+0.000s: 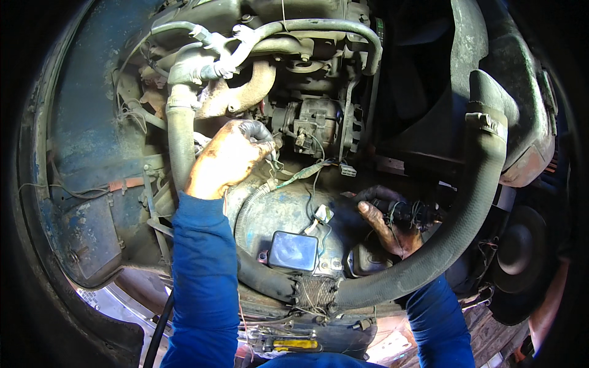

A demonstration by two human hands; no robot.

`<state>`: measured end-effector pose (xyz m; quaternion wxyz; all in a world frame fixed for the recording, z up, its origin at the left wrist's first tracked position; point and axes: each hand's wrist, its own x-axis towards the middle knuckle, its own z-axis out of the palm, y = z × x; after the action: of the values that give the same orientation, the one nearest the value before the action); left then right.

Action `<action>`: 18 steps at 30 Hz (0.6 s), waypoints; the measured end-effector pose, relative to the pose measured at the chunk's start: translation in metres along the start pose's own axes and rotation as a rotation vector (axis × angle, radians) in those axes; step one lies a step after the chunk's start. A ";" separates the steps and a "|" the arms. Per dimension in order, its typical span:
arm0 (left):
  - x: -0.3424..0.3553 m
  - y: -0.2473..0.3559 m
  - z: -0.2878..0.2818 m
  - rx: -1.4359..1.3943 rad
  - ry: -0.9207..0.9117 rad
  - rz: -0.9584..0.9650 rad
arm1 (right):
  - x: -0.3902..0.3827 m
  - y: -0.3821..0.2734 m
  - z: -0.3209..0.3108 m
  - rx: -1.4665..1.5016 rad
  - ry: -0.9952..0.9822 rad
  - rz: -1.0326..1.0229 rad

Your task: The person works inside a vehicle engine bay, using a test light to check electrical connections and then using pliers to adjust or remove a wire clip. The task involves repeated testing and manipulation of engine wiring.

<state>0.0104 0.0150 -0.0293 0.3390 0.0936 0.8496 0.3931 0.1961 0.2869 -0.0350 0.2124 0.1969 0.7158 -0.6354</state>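
Observation:
My left hand, its back brightly lit and stained dark, reaches in beside the alternator. Its fingers are curled together near the alternator's left end; whatever they pinch is hidden. Thin wires hang just under the fingertips. Behind the thick black hose, my right hand is turned partly palm up, its fingers curled about a dark cylindrical part with thin wire wound round it. Corrugated conduit and a taped green wire bundle run between my hands.
A blue-grey square box sits below the wires. The hose curves across the front, with a wrapped joint in its middle. A grey upright hose stands by my left wrist. Another person's bare arm shows at right. A yellow-handled tool lies in front.

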 end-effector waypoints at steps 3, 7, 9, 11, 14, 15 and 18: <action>0.001 -0.001 0.007 0.022 -0.016 0.161 | 0.000 0.000 0.000 0.025 -0.015 0.037; 0.002 0.002 0.010 0.052 -0.087 0.132 | 0.004 -0.001 0.005 -0.063 -0.036 -0.196; 0.003 0.002 0.008 -0.040 -0.117 0.089 | 0.004 0.000 0.008 -0.178 -0.038 -0.268; 0.006 0.002 0.008 -0.053 -0.138 0.054 | 0.005 0.004 0.007 -0.208 -0.097 -0.333; 0.006 -0.001 0.006 0.025 -0.132 0.088 | 0.026 0.017 0.004 -0.083 -0.364 -0.356; 0.005 -0.002 0.007 0.074 -0.124 0.099 | 0.033 0.023 0.007 0.031 -0.365 -0.340; 0.009 -0.004 0.006 0.149 -0.134 0.061 | 0.055 0.037 0.019 0.490 -0.431 -0.146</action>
<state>0.0079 0.0196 -0.0387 0.3751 0.1706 0.8487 0.3316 0.1717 0.2725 -0.0975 0.2590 0.0513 0.4924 -0.8294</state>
